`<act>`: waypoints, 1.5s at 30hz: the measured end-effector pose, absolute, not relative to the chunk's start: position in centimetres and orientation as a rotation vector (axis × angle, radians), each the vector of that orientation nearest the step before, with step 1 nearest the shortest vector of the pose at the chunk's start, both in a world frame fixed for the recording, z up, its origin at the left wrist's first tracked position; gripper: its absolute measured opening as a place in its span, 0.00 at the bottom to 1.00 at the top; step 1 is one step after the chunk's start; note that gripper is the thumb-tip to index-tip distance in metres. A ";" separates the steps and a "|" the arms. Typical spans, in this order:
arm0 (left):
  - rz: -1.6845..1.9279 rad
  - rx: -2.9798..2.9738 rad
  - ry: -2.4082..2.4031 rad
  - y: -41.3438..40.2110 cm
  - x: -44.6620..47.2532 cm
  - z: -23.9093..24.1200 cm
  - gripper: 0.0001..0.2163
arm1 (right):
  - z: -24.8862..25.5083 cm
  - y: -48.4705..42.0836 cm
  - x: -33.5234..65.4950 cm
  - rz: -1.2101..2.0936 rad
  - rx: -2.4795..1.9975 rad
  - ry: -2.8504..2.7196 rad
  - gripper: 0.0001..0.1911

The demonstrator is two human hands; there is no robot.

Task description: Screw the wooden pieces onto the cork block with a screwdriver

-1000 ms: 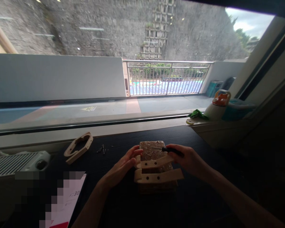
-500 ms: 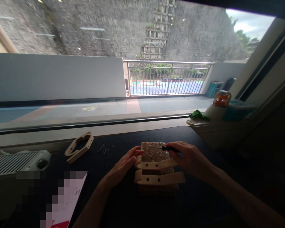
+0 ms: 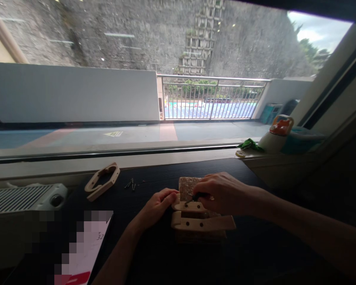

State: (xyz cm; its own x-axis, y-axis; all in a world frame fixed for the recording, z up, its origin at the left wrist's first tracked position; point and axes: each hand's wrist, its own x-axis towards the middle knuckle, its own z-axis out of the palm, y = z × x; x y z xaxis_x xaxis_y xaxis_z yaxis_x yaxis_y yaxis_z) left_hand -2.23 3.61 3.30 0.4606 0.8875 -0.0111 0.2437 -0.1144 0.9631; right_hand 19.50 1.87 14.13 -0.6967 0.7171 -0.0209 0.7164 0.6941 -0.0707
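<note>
My right hand (image 3: 221,192) is closed around the black handle of a screwdriver (image 3: 199,195). Its shaft slants down to the left, with the tip at the left hole of the farther pale wooden bar (image 3: 192,206). My left hand (image 3: 158,206) grips the rounded left end of that bar, fingers bent together. Nearer to me, a second wooden bar (image 3: 206,223) with two dark holes lies roughly parallel. Beneath both is a brown, rough-textured block (image 3: 186,184) that looks wrapped in clear film. My right hand hides part of the block and the farther bar's right end.
Several screws (image 3: 132,184) lie on the black table (image 3: 154,176). A ring-shaped wooden piece (image 3: 102,182) rests at the far left. A tablet or phone-like screen (image 3: 90,245) is at the lower left. The window sill holds a green cloth (image 3: 250,145) and a white bottle (image 3: 273,138).
My right hand has moved left and turned the screwdriver downward, bringing its tip to the farther bar's hole. My left hand's fingers have closed on the bar's end. The view has shifted slightly.
</note>
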 end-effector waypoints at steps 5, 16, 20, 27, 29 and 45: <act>0.742 1.618 0.995 3.5 -2.2 3.4 0.20 | 14.8 2.0 19.1 0.101 -1.145 -2.979 0.09; 0.719 1.589 0.958 3.8 -2.2 2.7 0.22 | 16.9 3.3 13.6 -0.198 -0.856 -3.454 0.10; 0.674 1.511 0.917 3.8 -2.1 2.3 0.23 | 16.7 3.7 12.9 -0.161 -0.875 -3.488 0.09; 0.652 1.538 0.885 3.3 -1.8 3.2 0.25 | 16.5 4.3 15.2 -0.078 -1.229 -3.310 0.12; 0.650 1.588 0.899 3.2 -1.8 3.3 0.24 | 16.8 4.1 15.0 -0.169 -1.175 -3.359 0.11; 0.670 1.552 0.886 3.4 -1.8 2.6 0.23 | 16.0 4.7 12.8 -0.197 -0.809 -3.539 0.05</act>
State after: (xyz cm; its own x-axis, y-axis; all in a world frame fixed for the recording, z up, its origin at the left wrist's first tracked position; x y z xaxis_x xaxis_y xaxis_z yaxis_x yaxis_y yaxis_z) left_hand -1.81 3.43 2.62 0.5488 0.8339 -0.0577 0.1713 -0.0446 0.9842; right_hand 12.83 4.73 15.98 -0.7873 0.4331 -0.4389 0.3818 0.9013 0.2046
